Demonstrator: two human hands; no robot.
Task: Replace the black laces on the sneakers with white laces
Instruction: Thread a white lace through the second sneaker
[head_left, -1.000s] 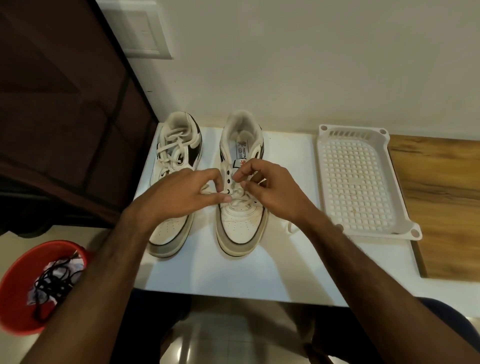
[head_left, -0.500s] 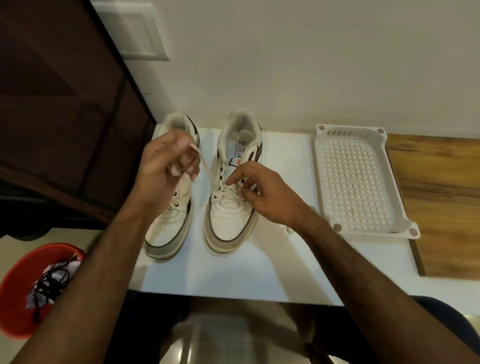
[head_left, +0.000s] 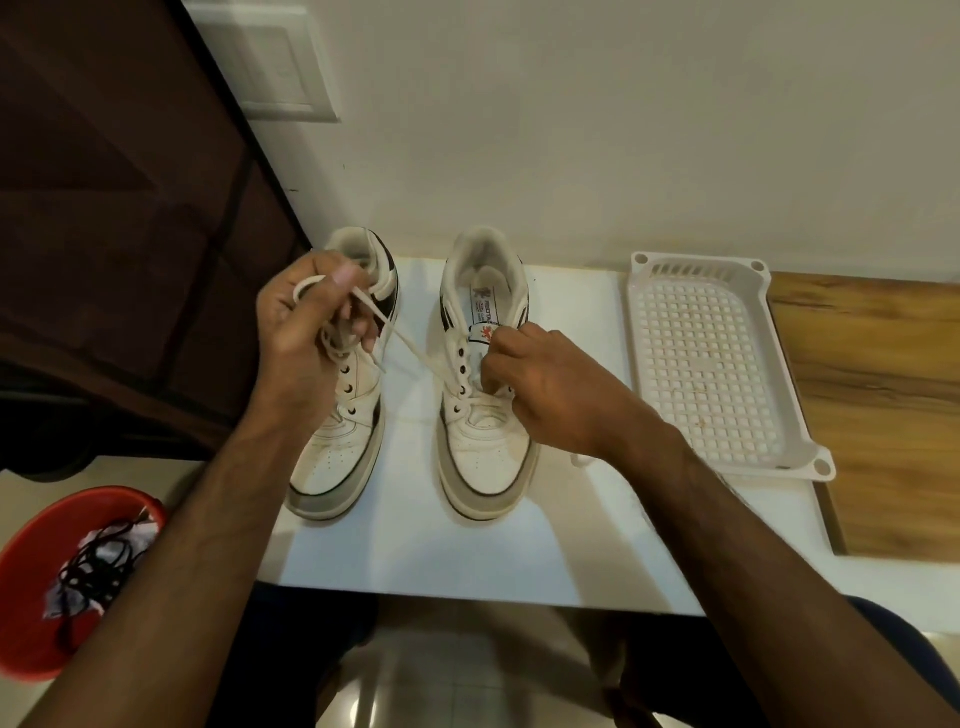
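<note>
A: Where do the sneakers sit?

B: Side by side near the back edge of the white tabletop (head_left: 415, 561), toes toward the person. The left sneaker (head_left: 340, 441) is close to the left edge; the right sneaker (head_left: 485, 441) stands just beside it, nearer the middle.

A: And the hands?

B: The left hand (head_left: 306, 332) is raised over the left sneaker, fingers curled, pinching a white lace (head_left: 410, 348) between thumb and fingers, with a loop of it showing at the top of the fist. The lace runs taut and slanting from there down to the eyelets of the right sneaker. The right hand (head_left: 540, 389) lies on the right sneaker's tongue area, fingers curled at the eyelets; whether it pinches the lace cannot be told, since the fingertips are hidden.

A: Any writing?

B: A label on the right sneaker's insole and a small tag with a red figure on its tongue. The print is too small to read.

A: What else is there?

B: A white perforated tray (head_left: 717, 364) lies at the right edge of the tabletop, partly over a wooden surface (head_left: 883, 405). Lower left, off the tabletop, a red bowl (head_left: 31, 561) holds black laces (head_left: 98, 561) on some crumpled paper or cloth.
</note>
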